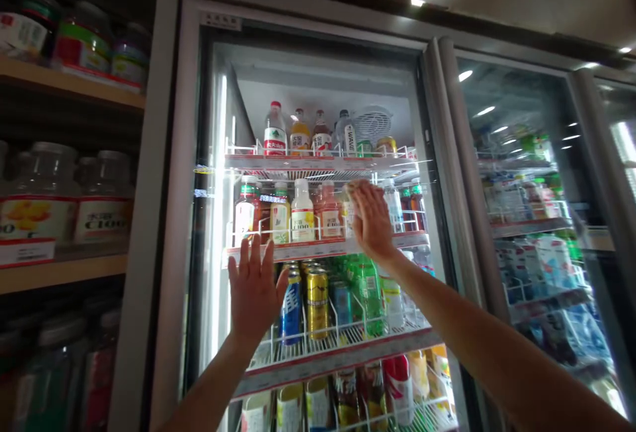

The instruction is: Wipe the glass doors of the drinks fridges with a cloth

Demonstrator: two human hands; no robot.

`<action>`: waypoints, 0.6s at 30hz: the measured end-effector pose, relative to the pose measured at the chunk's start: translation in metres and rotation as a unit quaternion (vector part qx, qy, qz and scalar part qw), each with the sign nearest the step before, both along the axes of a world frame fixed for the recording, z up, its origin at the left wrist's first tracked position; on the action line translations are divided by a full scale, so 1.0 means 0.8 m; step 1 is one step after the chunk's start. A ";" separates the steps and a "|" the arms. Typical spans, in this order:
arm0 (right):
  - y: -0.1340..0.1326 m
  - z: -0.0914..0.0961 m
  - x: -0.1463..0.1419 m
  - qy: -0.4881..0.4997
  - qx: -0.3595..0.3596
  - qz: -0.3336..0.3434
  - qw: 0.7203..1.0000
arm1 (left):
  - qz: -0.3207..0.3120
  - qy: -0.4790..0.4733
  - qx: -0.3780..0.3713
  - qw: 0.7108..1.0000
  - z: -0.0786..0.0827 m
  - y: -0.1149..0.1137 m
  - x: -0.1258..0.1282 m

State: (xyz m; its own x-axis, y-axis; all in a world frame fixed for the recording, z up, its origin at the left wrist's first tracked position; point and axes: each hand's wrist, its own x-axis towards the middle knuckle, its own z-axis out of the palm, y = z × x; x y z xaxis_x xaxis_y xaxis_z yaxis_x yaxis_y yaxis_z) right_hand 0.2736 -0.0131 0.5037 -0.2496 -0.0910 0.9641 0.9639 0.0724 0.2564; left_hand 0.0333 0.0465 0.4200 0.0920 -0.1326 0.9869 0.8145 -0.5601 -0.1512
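In front of the lit drinks cabinet (298,0), both my arms are out toward what looks like a glass door (318,64). Left hand (256,289): fingers wide apart, thumb out, nothing gripped; in view, its thumb overlaps the edge of a blue can (291,313), third shelf down. Right hand (371,220): fingers straight and nearly together, in line with the second shelf. A pale thing (348,215) shows beside these fingers; can't tell whether I hold it or it's a bottle behind. Can't confirm contact with the glass for either palm.

Handling, my guess: the door is stiff, heavy, slick, breakable if knocked. Flat palms would slide; better hold is the upright edge bar (460,154) at its right. Pale thing: if a bottle, fairly light, maybe slippery from cold, best around its middle; if cloth, soft and limp, best pinned under flat fingers.
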 end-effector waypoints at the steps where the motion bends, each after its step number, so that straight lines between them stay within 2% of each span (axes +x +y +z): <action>1: 0.001 -0.006 -0.006 -0.047 -0.025 0.004 0.999 | 0.002 0.002 0.003 1.000 -0.001 0.001 0.000; 3: 0.003 -0.025 -0.023 -0.145 -0.081 0.010 0.986 | 0.005 0.005 0.008 1.000 -0.002 0.001 -0.002; 5: 0.004 -0.044 -0.045 -0.161 -0.112 0.021 0.980 | -0.003 0.001 0.017 1.000 0.001 -0.002 -0.002; 8: 0.004 -0.053 -0.074 -0.055 -0.128 0.067 0.988 | -0.075 -0.013 0.057 0.995 0.015 -0.012 0.006; 10: 0.001 -0.048 -0.084 -0.004 -0.154 0.119 0.981 | -0.152 0.014 0.065 0.986 0.029 -0.020 0.021; 12: -0.005 -0.042 -0.084 0.010 -0.182 0.175 0.968 | -0.193 0.054 0.041 0.979 0.041 -0.028 0.044; 13: -0.008 -0.039 -0.079 0.009 -0.193 0.201 0.960 | -0.188 0.067 0.030 0.979 0.045 -0.032 0.057; 15: -0.014 -0.035 -0.060 0.004 -0.197 0.236 0.952 | -0.138 0.061 0.020 0.988 0.051 -0.037 0.084; 16: -0.015 -0.034 -0.046 0.007 -0.183 0.235 0.955 | -0.103 0.046 0.019 0.993 0.053 -0.039 0.095; 18: -0.014 -0.031 -0.015 0.033 -0.126 0.181 0.975 | -0.046 0.023 0.016 0.999 0.060 -0.039 0.109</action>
